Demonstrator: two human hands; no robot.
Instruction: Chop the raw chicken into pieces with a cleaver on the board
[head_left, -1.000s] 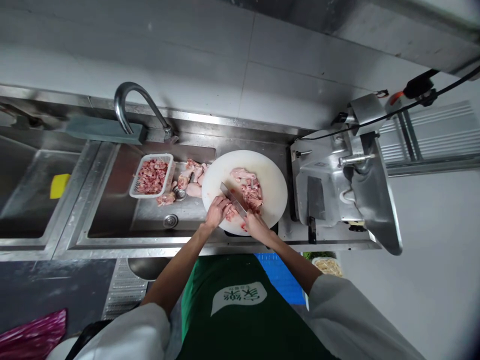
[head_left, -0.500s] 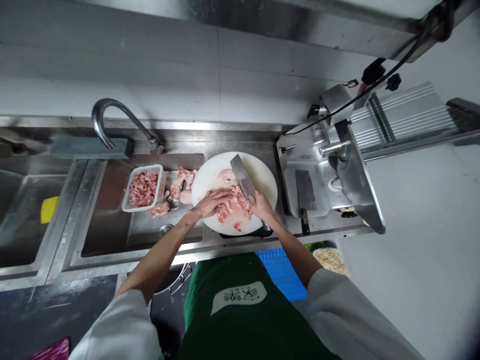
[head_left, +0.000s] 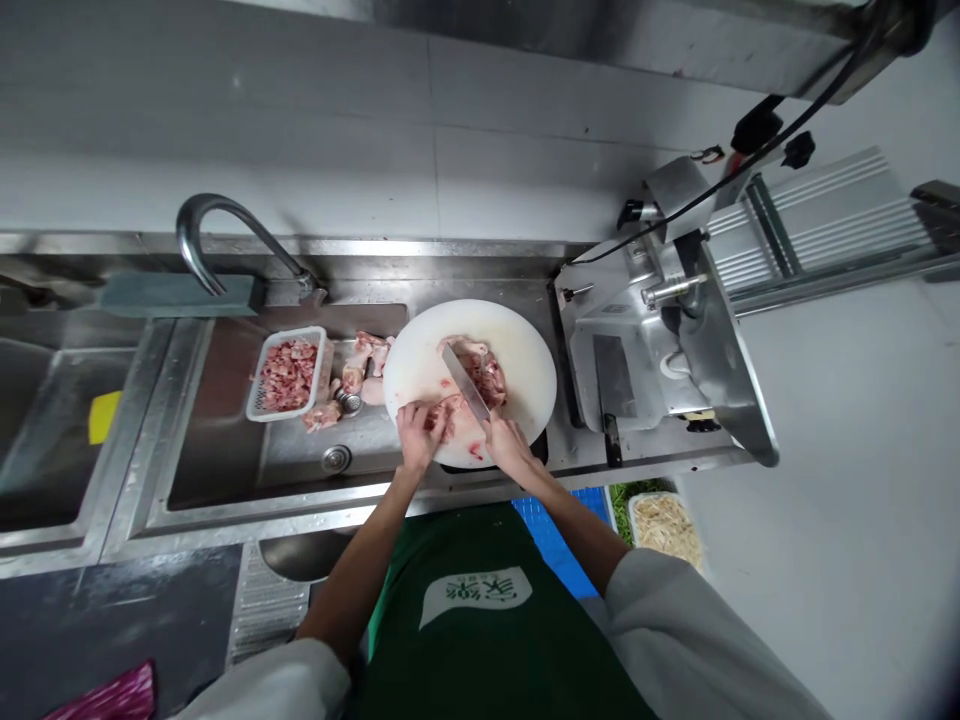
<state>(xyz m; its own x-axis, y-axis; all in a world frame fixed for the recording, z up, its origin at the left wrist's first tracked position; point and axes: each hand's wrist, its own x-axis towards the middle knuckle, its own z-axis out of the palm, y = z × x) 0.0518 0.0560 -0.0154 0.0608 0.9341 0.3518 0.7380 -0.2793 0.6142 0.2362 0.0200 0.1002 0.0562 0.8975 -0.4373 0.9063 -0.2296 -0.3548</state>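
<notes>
A round white cutting board (head_left: 529,385) lies on the steel counter beside the sink. My right hand (head_left: 510,445) grips the handle of a cleaver (head_left: 466,384), whose blade slants up and left over the board. At the board's near left, my left hand (head_left: 418,432) has its fingers curled on a piece of raw chicken (head_left: 450,408), close to the blade. Further raw meat (head_left: 489,376) lies in a heap beyond the blade, on its right side. Part of the held piece is hidden under my left fingers.
In the sink (head_left: 217,440) at left stand a white basket (head_left: 253,400) of cut meat and several raw chicken pieces (head_left: 358,362). A faucet (head_left: 196,240) arches above. To the right is a steel slicing machine (head_left: 720,350), with another cleaver (head_left: 613,380) beside it.
My left hand has drawn in towards me, its flattened fingers now curled on the meat. The cleaver has shifted left and nearer me, and the heaped meat now lies beyond its blade.
</notes>
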